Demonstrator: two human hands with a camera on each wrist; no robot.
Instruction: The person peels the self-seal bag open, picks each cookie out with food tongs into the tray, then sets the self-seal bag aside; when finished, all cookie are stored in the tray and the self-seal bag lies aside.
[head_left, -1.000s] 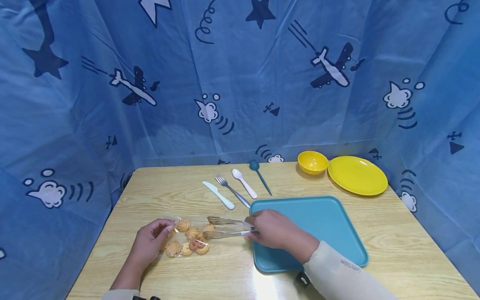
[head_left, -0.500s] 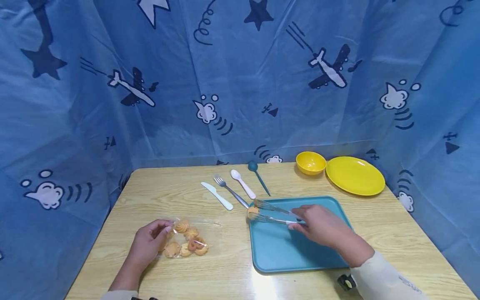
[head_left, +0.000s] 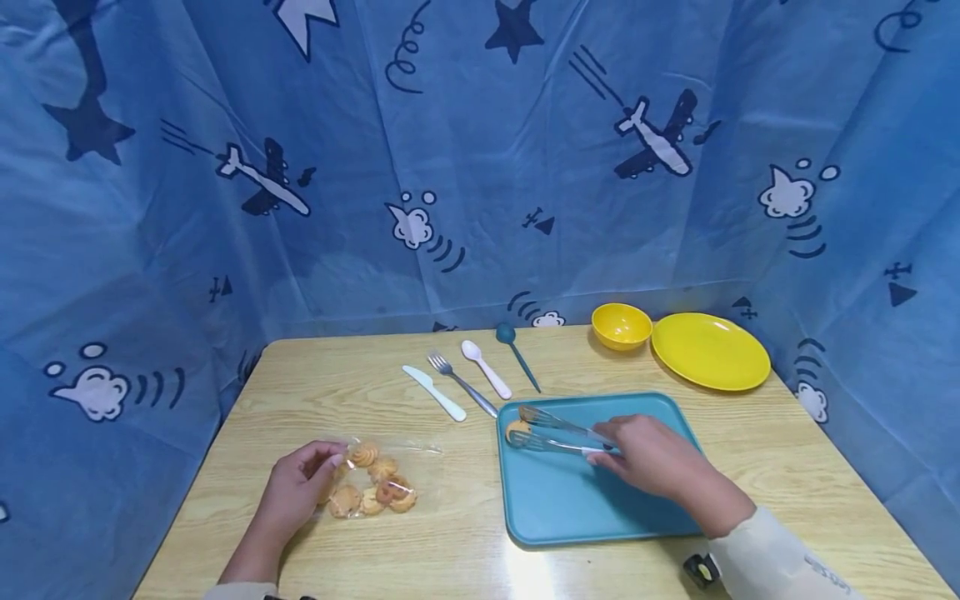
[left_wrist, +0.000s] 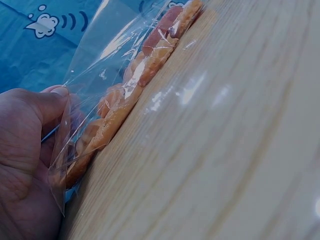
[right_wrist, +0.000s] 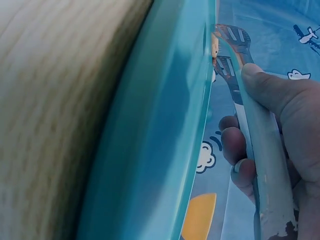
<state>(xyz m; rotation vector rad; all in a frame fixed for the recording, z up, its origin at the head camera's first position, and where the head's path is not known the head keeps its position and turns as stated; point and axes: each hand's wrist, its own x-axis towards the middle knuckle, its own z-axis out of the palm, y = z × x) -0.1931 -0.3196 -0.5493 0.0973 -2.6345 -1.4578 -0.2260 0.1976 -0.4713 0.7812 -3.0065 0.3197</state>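
My left hand [head_left: 303, 483] pinches the left end of a clear plastic bag [head_left: 423, 483] between thumb and fingers. Several cookies [head_left: 363, 454] lie inside the bag on the table. Farther right, my right hand [head_left: 645, 458] grips a pair of metal tongs [head_left: 558, 446] with pale handles. Between the slotted tips of the tongs is one round cookie [head_left: 517, 430], at the left back corner of the teal tray [head_left: 592, 500]. In the right wrist view the thumb presses along the tongs' handle [right_wrist: 265, 150] while the fingers curl round the other side.
Behind the bag and tray lie a pale knife [head_left: 435, 392], a metal fork [head_left: 463, 385], a white spoon [head_left: 486, 369] and a dark teal spoon [head_left: 517, 357]. A yellow bowl [head_left: 622, 327] and a yellow plate [head_left: 710, 352] stand at the back right, before a blue curtain [head_left: 480, 250].
My right hand has moved right with the tongs, carrying one cookie from the bag's right end to the tray's back left corner. The left hand keeps its place on the bag.
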